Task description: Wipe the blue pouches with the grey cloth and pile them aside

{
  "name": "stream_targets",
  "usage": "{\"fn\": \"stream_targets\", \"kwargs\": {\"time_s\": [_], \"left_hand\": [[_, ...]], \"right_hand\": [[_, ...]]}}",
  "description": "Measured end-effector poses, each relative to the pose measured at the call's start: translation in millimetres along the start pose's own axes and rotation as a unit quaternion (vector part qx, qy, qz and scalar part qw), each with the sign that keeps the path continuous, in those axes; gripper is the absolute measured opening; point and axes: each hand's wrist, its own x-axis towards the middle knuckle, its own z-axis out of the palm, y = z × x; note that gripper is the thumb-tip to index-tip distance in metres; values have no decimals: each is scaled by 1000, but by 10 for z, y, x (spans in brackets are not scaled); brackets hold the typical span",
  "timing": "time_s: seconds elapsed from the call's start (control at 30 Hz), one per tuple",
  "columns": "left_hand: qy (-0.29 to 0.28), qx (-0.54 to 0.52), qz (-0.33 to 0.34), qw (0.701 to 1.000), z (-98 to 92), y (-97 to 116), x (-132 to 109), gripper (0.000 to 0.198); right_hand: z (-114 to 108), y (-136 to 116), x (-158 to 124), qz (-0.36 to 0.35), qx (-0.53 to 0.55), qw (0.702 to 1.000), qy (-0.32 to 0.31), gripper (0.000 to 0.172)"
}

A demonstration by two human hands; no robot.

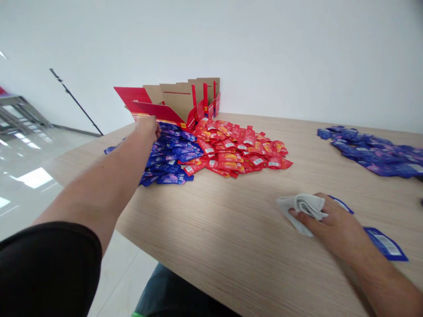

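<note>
My left hand (147, 127) reaches far forward, with its fingers over the back of a heap of blue-and-purple foil sachets (172, 160); whether they grip any sachet is hidden. Beside that heap lies a larger heap of red foil sachets (238, 149), and the two touch. My right hand (330, 222) is closed on a crumpled off-white cloth (302, 211), pressing it against the wooden tabletop (231, 211). A blue sachet with a barcode (385, 244) lies just to the right of that hand, and its other end runs beneath it.
An opened red-and-brown cardboard carton (175, 101) stands behind the heaps against a white wall (231, 44). Another spread of blue sachets (373, 152) lies at the table's right. A black stand pole (76, 101) and a metal rack (20, 114) stand at the left on a glossy floor.
</note>
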Motion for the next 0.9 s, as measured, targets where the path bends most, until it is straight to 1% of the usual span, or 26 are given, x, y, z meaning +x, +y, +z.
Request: {"fn": "stream_targets", "kwargs": {"time_s": [0.07,0.1,0.13,0.2,0.23,0.33,0.4,0.5,0.57,0.63,0.73,0.8,0.9], "left_hand": [[98,-12,-27,995,135,-57,-205,38],[129,-17,-39,991,224,-93,-335,32],[136,-22,-52,989,331,-135,-480,27],[100,-36,-73,992,595,-224,-795,21],[64,-48,-82,993,749,-267,-957,21],[-80,-34,-77,993,1250,-368,-1409,23],[-157,3,-61,986,1585,-399,-1646,22],[-222,95,-9,970,2068,-392,-1877,17],[-248,168,44,953,2380,-368,-1959,13],[-262,239,106,929,2686,-347,-2001,10],[-254,333,179,890,3135,-333,-2034,10],[-240,379,196,872,3418,-329,-2066,23],[-217,443,197,847,3781,-327,-2129,55]], "right_hand": [[-8,-16,-14,8,6,1000,21,29],[-19,-26,-17,15,8,999,36,29],[-36,-36,-17,26,9,998,52,30],[-86,-53,-8,58,11,994,89,32],[-115,-57,3,78,15,990,115,34],[-198,-20,63,116,47,973,196,44],[-234,75,128,106,77,959,249,48],[-270,294,239,72,119,937,321,48],[-291,424,299,60,138,923,354,47],[-312,497,335,48,150,914,373,47],[-344,502,347,41,149,915,373,48],[-362,472,341,39,147,919,364,46],[-381,437,334,35,145,921,360,42]]}}
